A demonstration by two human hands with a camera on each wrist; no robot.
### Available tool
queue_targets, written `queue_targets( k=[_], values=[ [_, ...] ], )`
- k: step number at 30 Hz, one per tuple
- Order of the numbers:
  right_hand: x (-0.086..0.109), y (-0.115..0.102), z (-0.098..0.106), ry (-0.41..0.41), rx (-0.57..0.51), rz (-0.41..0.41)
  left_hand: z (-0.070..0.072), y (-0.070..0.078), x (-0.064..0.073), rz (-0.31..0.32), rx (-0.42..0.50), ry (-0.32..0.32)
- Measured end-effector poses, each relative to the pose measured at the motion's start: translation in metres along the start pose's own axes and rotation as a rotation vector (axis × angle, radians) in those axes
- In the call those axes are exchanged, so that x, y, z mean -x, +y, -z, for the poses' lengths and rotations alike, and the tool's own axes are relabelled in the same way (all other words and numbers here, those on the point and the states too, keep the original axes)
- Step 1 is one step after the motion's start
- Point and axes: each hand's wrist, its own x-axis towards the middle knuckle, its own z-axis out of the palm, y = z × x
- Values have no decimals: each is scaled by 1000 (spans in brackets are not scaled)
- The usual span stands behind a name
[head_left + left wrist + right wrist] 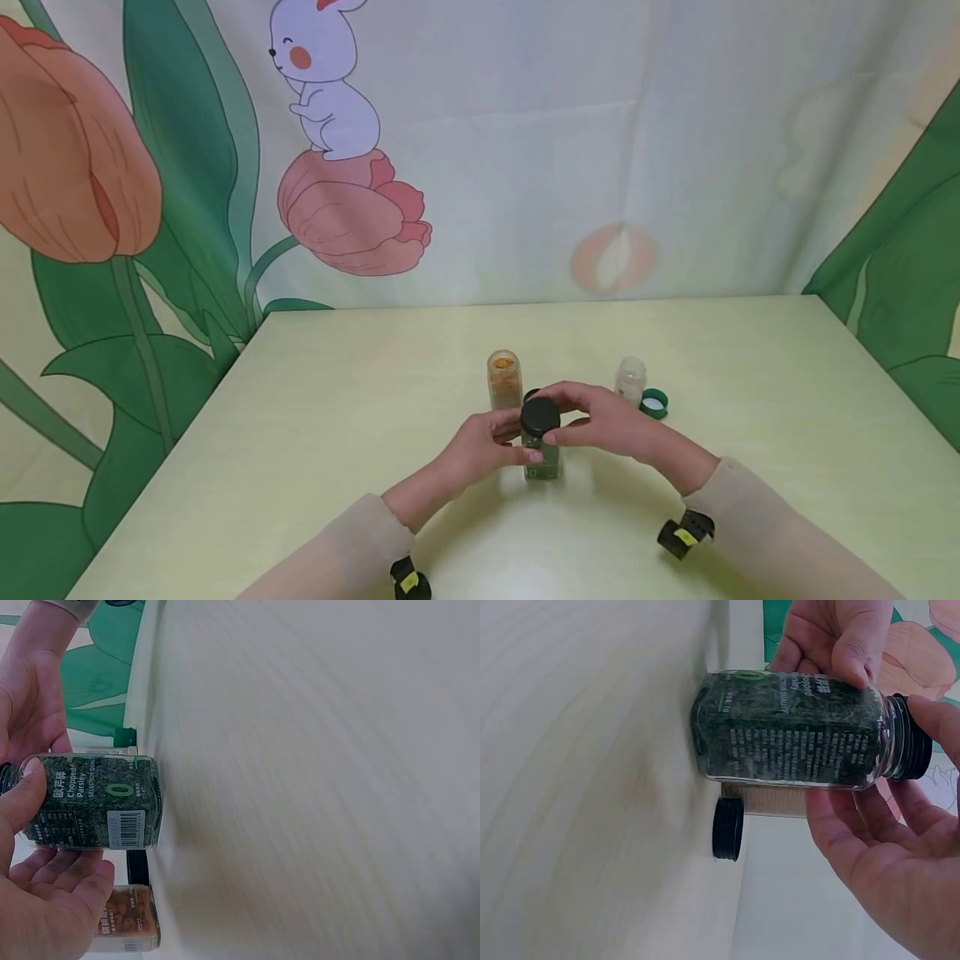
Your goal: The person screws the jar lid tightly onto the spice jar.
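Note:
A glass jar of chopped parsley (97, 799) with a black screw lid (540, 416) stands upright, its base close to the table. My left hand (486, 450) grips the jar's body, thumb on the near side and fingers around the back. At the top, my right hand (600, 421) holds the black lid between thumb and fingers; the thumb lies against its rim in the right wrist view. Just behind is an uncapped glass jar of orange-brown spice (504, 382). A loose black lid (728, 829) lies near it, mostly hidden by the right hand in the head view.
Behind the right hand stands a small clear jar (630, 379) with pale contents. Beside it a green lid (654, 403) rests on the pale table (337, 400). A printed curtain (510, 150) hangs along the table's back edge.

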Motion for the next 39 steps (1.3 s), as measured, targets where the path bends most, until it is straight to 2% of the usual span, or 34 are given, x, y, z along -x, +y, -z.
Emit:
queue_targets(
  k=[17,24,28,35,39],
  values=[
    [0,2,-9,92,18,13,1,3,2,19,-6,-1],
    [-1,1,-12,123,23,-14,2,2,2,4,-14,-7],
    [-1,0,-8,52,8,-14,2,2,2,9,-7,-17],
    [-3,-6,13,-188,13,-25,2,3,2,27,1,-8],
    [-6,-8,22,-241,30,2,2,3,2,29,2,-4]
  ],
)
